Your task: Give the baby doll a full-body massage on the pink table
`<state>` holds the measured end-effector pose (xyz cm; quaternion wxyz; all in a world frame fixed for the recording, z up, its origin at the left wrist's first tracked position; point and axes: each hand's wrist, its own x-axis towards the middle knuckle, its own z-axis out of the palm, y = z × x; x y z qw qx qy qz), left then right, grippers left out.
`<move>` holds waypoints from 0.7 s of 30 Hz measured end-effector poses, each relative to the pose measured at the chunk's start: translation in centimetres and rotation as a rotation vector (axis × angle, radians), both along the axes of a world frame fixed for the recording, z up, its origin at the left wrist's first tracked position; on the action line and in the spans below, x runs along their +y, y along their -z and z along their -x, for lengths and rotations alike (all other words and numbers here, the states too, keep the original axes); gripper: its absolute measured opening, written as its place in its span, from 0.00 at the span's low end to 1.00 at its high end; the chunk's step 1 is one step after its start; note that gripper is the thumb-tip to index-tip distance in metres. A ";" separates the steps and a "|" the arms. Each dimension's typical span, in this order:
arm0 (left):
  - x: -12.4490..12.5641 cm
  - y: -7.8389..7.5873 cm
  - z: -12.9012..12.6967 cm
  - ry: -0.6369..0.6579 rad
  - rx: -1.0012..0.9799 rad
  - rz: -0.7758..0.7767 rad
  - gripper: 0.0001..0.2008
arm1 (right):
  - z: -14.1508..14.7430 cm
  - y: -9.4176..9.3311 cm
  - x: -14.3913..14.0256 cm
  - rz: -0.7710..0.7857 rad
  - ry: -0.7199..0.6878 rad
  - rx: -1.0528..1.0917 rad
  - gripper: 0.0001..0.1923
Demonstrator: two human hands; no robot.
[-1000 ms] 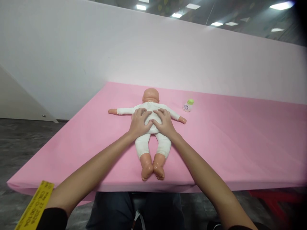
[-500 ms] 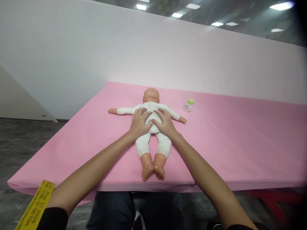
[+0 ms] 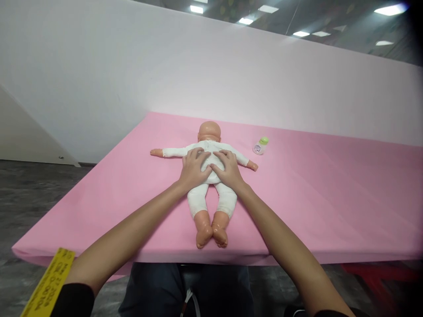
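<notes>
The doll (image 3: 209, 176) lies face down in the middle of the pink table (image 3: 330, 202), its feet close to the near edge. The left hand (image 3: 193, 169) and right hand (image 3: 228, 171) lie flat on its back, fingers a little spread, thumbs almost touching. Wide free surface remains on both sides. A small bottle (image 3: 260, 146) stands near the doll's arm; its label is too small to read. A yellow tag (image 3: 49, 284) shows blurred print.

You see dark printed characters on the yellow paper tag (image 3: 49, 284) at your left sleeve, and print on the small green-capped bottle's (image 3: 260, 145) label; neither is legible.
</notes>
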<state>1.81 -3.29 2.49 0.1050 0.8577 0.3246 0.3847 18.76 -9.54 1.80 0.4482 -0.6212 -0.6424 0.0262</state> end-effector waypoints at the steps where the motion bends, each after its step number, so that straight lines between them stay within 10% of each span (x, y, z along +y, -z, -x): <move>1: 0.1 0.1 0.0 0.004 0.006 0.007 0.23 | 0.0 0.1 0.0 0.001 -0.002 -0.007 0.25; 21: 0.5 0.5 0.0 0.027 0.009 -0.008 0.22 | -0.1 0.3 0.2 -0.026 -0.037 -0.023 0.29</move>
